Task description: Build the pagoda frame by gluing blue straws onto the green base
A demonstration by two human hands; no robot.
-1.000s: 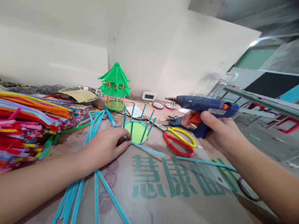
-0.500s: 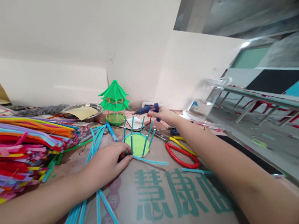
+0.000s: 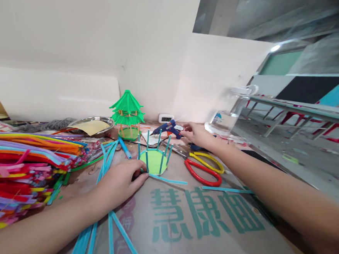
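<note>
My left hand (image 3: 123, 180) rests on the cardboard and pinches the near edge of a light green disc (image 3: 153, 162) with several blue sticks standing up around its rim. One blue stick lies flat from the disc toward the right. My right hand (image 3: 195, 133) is stretched out beyond the disc, fingers spread, just right of the blue glue gun (image 3: 167, 128), which lies on the table. Whether the fingertips still touch the gun is unclear. A finished green pavilion model (image 3: 127, 114) stands behind the disc.
A big pile of coloured pipe cleaners (image 3: 23, 160) fills the left. Loose blue sticks (image 3: 112, 224) lie by my left forearm. Red and yellow scissors (image 3: 203, 166) lie right of the disc. A metal tray (image 3: 92, 126), a small white clock (image 3: 165, 117) and a clear jug (image 3: 229, 115) stand at the back.
My right hand carried the glue gun from near me to the back of the table, set it down, and its fingers have opened off it. My left hand stayed on the disc.
</note>
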